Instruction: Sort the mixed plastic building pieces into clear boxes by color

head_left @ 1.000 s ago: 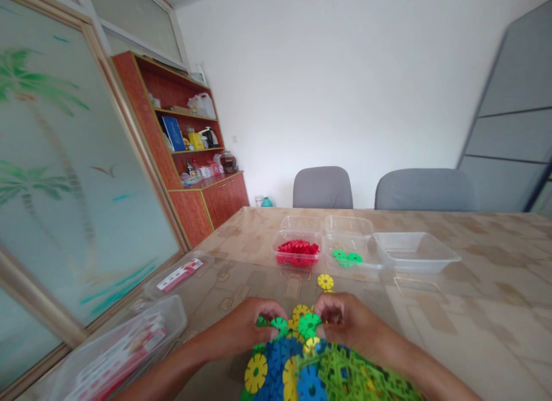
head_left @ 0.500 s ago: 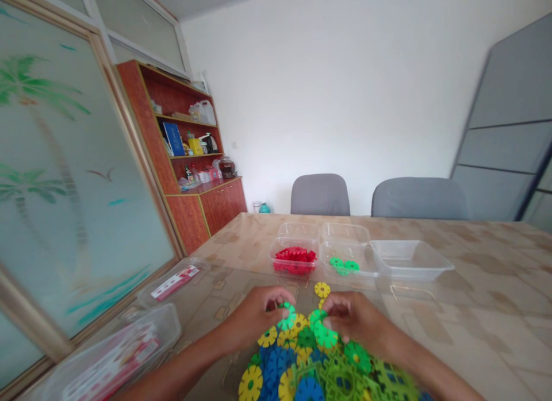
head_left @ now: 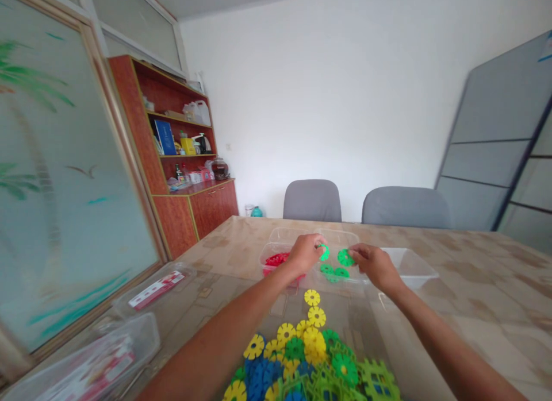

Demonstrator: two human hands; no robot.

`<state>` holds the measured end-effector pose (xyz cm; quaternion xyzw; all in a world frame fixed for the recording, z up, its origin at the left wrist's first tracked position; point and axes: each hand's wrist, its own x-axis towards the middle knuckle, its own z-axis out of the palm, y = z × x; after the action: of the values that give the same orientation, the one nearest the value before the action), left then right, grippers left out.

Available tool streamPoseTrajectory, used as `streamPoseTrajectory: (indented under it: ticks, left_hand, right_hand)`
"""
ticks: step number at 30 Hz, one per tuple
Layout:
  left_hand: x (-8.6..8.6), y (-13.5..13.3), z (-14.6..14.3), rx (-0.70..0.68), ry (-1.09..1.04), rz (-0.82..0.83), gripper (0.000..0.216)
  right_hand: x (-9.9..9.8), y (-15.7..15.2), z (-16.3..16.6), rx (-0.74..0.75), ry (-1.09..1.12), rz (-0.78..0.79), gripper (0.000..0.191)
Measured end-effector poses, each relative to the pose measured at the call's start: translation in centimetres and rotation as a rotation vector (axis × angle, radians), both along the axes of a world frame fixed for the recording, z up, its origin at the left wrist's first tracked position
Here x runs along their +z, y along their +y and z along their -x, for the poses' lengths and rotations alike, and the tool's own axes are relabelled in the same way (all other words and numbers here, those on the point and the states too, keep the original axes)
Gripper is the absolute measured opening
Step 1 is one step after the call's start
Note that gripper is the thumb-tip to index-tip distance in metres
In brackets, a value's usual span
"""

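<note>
Green discs (head_left: pixel 345 257) are up over the tub (head_left: pixel 359 277), one pinched between thumb and fingertips of our left hand (head_left: pixel 305 253), another likewise in our right hand (head_left: pixel 378 268). We grip their edges, probably for easy release; only green shows below, so this tub seems kept to one colour.
</note>
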<state>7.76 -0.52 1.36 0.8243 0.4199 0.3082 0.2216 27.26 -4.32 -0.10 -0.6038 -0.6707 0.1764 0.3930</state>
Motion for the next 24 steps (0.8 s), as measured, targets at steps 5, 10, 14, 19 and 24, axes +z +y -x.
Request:
streamPoseTrajectory:
  ticks: [5,10,14,19,24]
  left_hand:
    - [0.4,0.7,-2.6,0.032,0.123,-0.024,0.025]
    - [0.6,-1.7,-0.7,-0.005,0.158,-0.068,0.016]
    - [0.1,-6.7,3.2,-0.134,0.144,-0.051,0.023]
    - [-1.3,-15.0,8.1,-0.257,0.202,0.093,0.034]
    - [-2.5,-18.8,10.2,-0.249,0.364,0.233,0.071]
  right_hand:
    - [0.0,0.5,-0.4,-0.043,-0.105,-0.056,0.021]
    - [-0.1,-2.8,-2.6,0.064,-0.123,-0.001,0.026]
    - [-1.3,-6.8,-3.8,0.261,-0.119,0.107,0.024]
    - [-2.9,-11.4,-3.5,0.457,-0.195,0.295,0.014]
    - [-2.8,-13.4,-2.1,0.425,-0.198,0.364,0.029]
